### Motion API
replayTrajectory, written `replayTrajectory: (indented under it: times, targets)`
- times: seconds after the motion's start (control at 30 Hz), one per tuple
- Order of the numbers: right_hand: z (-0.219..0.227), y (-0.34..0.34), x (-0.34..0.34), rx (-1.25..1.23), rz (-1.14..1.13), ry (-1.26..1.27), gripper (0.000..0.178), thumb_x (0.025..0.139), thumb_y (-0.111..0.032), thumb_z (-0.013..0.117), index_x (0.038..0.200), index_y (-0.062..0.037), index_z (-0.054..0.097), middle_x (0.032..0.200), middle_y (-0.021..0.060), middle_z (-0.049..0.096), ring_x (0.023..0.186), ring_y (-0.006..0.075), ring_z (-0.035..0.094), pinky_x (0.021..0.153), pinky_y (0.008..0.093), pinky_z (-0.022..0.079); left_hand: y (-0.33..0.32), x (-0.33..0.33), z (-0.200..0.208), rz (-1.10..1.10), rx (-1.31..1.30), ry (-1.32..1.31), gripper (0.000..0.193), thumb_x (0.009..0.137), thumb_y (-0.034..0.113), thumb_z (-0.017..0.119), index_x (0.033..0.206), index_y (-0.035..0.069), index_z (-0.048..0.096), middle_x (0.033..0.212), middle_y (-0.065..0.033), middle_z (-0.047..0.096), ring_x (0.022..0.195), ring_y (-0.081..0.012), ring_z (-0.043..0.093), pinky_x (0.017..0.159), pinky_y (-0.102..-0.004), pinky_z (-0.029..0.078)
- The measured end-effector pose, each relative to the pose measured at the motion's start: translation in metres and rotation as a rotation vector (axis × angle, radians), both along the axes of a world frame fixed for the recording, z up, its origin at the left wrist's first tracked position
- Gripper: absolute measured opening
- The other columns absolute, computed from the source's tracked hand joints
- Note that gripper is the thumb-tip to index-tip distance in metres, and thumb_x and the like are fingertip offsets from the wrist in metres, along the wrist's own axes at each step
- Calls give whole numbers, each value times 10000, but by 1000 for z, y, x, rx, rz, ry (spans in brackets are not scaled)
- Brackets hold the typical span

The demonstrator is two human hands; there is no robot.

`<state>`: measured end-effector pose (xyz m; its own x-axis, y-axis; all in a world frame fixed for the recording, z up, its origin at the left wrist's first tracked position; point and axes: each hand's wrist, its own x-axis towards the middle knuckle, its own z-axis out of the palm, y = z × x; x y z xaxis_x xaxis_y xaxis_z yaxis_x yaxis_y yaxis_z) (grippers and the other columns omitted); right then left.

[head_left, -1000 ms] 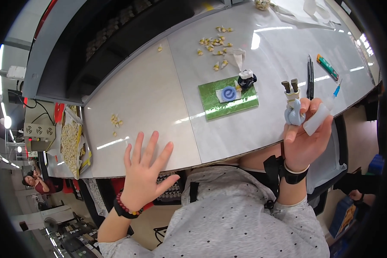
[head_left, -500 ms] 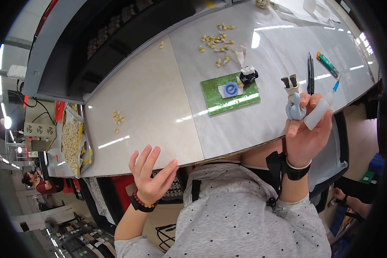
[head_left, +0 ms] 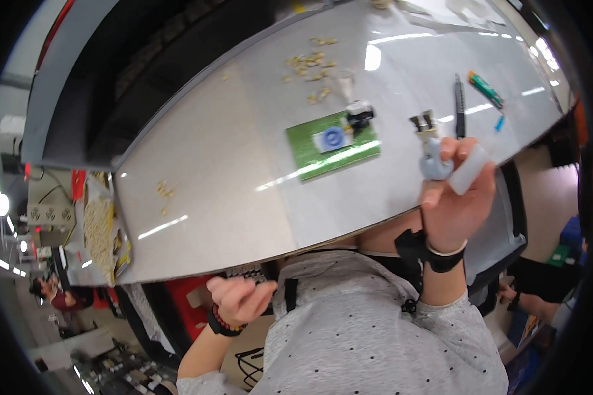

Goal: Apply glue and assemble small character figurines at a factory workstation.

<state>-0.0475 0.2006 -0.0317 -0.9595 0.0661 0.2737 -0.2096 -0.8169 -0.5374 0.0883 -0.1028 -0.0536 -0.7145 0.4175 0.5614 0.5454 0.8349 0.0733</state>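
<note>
My right hand (head_left: 458,191) is closed around two things above the table's near right edge. One is a small figurine (head_left: 435,158) with a pale blue body and dark boots, held boots up. Beside it in the same hand is a whitish squeeze bottle (head_left: 468,170) with a blue needle tip (head_left: 499,124). My left hand (head_left: 240,299) hangs just off the table's near edge, blurred, its fingers loosely bent and apart with nothing visible in them. A green board (head_left: 303,158) on the table carries a blue round piece (head_left: 334,137) and a black-and-white figure part (head_left: 360,115).
Several small yellow-and-white pieces (head_left: 310,64) lie scattered at the back. Black tweezers (head_left: 459,108) and a green cutter knife (head_left: 485,89) lie at the right. A tray of small pale pieces (head_left: 99,230) stands far left. Another person's arm (head_left: 537,307) shows at the right.
My left hand has dropped back past the table edge, and its spread fingers have bent. My right hand keeps the figurine and bottle. The whole view has shifted, with the table sliding left.
</note>
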Motion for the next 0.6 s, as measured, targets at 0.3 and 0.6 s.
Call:
replayTrajectory:
  times: [0.3,0.6]
  targets:
    - [-4,-20,-5,-76,124,-166,388,865,-338,458,1100,-49,349,969,127,535,492,216,598,394,251,463,12,-75,-168,-264,51,-444,175,713,68,571,887,62,594,741,-115,549,670,-224,544,576,-338,439]
    - [-5,0,3,-65,53,-62,374,877,-345,438,1057,-38,322,931,71,518,493,171,596,387,207,445,98,-143,-163,-759,-46,-588,247,711,114,595,950,59,567,844,-141,531,763,-263,529,661,-358,423]
